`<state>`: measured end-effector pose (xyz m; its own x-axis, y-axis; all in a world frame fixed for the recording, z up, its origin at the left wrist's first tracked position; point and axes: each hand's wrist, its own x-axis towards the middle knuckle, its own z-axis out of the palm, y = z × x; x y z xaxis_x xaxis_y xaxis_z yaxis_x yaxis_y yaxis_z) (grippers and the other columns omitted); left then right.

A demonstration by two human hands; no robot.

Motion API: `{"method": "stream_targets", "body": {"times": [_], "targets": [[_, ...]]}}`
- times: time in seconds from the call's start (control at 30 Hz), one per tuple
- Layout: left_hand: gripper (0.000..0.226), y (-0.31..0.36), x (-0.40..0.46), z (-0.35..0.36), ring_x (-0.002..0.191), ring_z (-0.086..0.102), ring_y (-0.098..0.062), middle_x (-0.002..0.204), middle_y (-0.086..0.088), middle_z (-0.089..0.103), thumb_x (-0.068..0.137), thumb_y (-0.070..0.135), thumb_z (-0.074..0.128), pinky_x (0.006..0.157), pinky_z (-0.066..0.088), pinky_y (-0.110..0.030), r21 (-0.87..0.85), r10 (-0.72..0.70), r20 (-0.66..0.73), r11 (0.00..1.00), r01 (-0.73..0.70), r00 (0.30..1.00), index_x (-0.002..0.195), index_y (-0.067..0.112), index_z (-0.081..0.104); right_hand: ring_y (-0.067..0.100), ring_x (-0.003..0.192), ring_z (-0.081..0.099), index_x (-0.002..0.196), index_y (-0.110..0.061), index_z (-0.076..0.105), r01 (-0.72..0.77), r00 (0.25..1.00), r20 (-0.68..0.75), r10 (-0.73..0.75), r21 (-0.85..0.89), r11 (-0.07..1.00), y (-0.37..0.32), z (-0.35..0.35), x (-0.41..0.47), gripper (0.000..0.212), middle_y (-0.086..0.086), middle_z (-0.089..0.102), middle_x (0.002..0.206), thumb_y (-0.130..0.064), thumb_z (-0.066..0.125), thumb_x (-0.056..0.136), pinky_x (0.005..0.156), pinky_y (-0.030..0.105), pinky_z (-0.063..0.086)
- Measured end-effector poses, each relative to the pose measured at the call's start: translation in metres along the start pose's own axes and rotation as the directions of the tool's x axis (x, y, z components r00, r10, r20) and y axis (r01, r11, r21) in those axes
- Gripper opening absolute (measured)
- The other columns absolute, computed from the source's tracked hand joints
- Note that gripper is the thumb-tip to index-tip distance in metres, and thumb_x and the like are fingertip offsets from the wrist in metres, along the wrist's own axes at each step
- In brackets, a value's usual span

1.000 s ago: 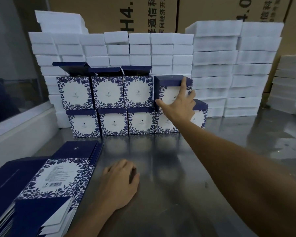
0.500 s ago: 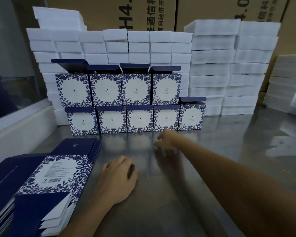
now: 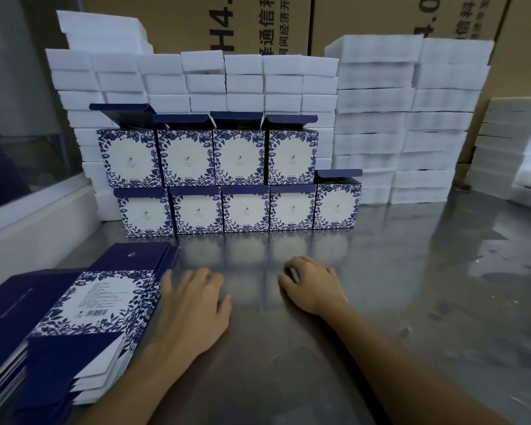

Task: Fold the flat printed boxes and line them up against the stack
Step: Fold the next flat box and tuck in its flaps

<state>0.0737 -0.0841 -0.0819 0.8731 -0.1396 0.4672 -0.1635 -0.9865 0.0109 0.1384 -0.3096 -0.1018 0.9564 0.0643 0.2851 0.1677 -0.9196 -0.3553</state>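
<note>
I note nine folded blue-and-white floral printed boxes (image 3: 242, 179) in two rows against the far white foam block stack (image 3: 396, 118). The flat box pile (image 3: 74, 317) lies near left. My left hand (image 3: 190, 308) rests beside it, relaxed, holding nothing; my right hand (image 3: 313, 286) rests loosely curled on the steel table (image 3: 426, 286), holding nothing.

I see a reflective steel table (image 3: 411, 302) carrying a pile of flat printed boxes (image 3: 83, 314) at left, folded boxes (image 3: 242, 210) in a row, white foam blocks (image 3: 411, 118) stacked behind, and both hands.
</note>
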Motion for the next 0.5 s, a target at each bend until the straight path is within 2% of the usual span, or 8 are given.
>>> {"method": "stream_targets", "body": {"times": [0.07, 0.13, 0.23, 0.27, 0.33, 0.4, 0.5], "targets": [[0.039, -0.01, 0.002, -0.008, 0.124, 0.05, -0.024, 0.127, -0.001, 0.057, 0.089, 0.051, 0.052, 0.108, 0.022, -0.058, 0.084, -0.094, -0.009, 0.992, 0.095, 0.995, 0.117, 0.026, 0.062, 0.022, 0.118, 0.055, 0.11, -0.028, 0.066, -0.019, 1.0, -0.017, 0.02, 0.045, 0.999, 0.001, -0.004, -0.005, 0.028, -0.004, 0.062, 0.123, -0.047, 0.053, 0.093, 0.098, 0.036, 0.036], [0.059, -0.026, 0.005, -0.016, 0.137, 0.036, -0.029, 0.144, -0.006, 0.045, 0.088, 0.062, 0.045, 0.109, 0.019, -0.063, 0.155, -0.258, 0.088, 0.958, 0.242, 0.962, 0.135, 0.027, 0.047, 0.022, 0.114, 0.057, 0.105, -0.028, 0.069, -0.033, 0.999, -0.015, 0.035, 0.1, 0.994, 0.001, -0.008, -0.01, 0.024, -0.004, 0.065, 0.118, -0.044, 0.056, 0.093, 0.098, 0.035, 0.04], [0.087, -0.058, 0.008, -0.021, 0.147, 0.01, -0.04, 0.161, -0.011, 0.015, 0.083, 0.079, 0.039, 0.111, 0.014, -0.069, 0.15, -0.513, 0.306, 0.858, 0.492, 0.802, 0.152, 0.031, 0.015, 0.022, 0.098, 0.065, 0.091, -0.025, 0.072, -0.067, 0.997, -0.03, 0.077, 0.249, 0.966, 0.003, -0.013, -0.017, 0.015, -0.003, 0.072, 0.096, -0.036, 0.061, 0.092, 0.093, 0.036, 0.049], [0.093, -0.068, 0.007, -0.022, 0.147, 0.01, -0.042, 0.162, -0.013, 0.012, 0.081, 0.081, 0.041, 0.112, 0.016, -0.068, 0.13, -0.561, 0.361, 0.821, 0.556, 0.745, 0.153, 0.031, 0.011, 0.022, 0.09, 0.068, 0.086, -0.023, 0.071, -0.081, 0.995, -0.036, 0.097, 0.308, 0.948, 0.003, -0.014, -0.018, 0.014, -0.003, 0.073, 0.085, -0.033, 0.062, 0.092, 0.089, 0.036, 0.052], [0.097, -0.084, 0.003, -0.025, 0.143, 0.021, -0.044, 0.159, -0.018, 0.018, 0.079, 0.079, 0.047, 0.111, 0.027, -0.062, 0.089, -0.58, 0.421, 0.792, 0.605, 0.697, 0.153, 0.024, 0.018, 0.023, 0.078, 0.069, 0.08, -0.02, 0.07, -0.104, 0.991, -0.043, 0.129, 0.368, 0.924, 0.003, -0.015, -0.019, 0.017, -0.001, 0.072, 0.074, -0.029, 0.062, 0.092, 0.08, 0.035, 0.055], [0.092, -0.089, 0.002, -0.028, 0.138, 0.034, -0.042, 0.154, -0.018, 0.027, 0.08, 0.077, 0.05, 0.107, 0.036, -0.058, 0.093, -0.584, 0.419, 0.79, 0.606, 0.696, 0.15, 0.021, 0.027, 0.02, 0.078, 0.068, 0.081, -0.018, 0.071, -0.118, 0.988, -0.049, 0.146, 0.369, 0.922, 0.003, -0.014, -0.019, 0.017, 0.001, 0.073, 0.076, -0.028, 0.063, 0.092, 0.079, 0.033, 0.055], [0.084, -0.084, 0.006, -0.032, 0.133, 0.04, -0.04, 0.15, -0.014, 0.035, 0.082, 0.075, 0.049, 0.103, 0.041, -0.055, 0.145, -0.584, 0.394, 0.802, 0.579, 0.71, 0.146, 0.023, 0.033, 0.019, 0.08, 0.068, 0.082, -0.015, 0.072, -0.113, 0.987, -0.063, 0.148, 0.376, 0.919, 0.004, -0.013, -0.016, 0.017, 0.001, 0.074, 0.078, -0.027, 0.064, 0.091, 0.078, 0.033, 0.055]]}}
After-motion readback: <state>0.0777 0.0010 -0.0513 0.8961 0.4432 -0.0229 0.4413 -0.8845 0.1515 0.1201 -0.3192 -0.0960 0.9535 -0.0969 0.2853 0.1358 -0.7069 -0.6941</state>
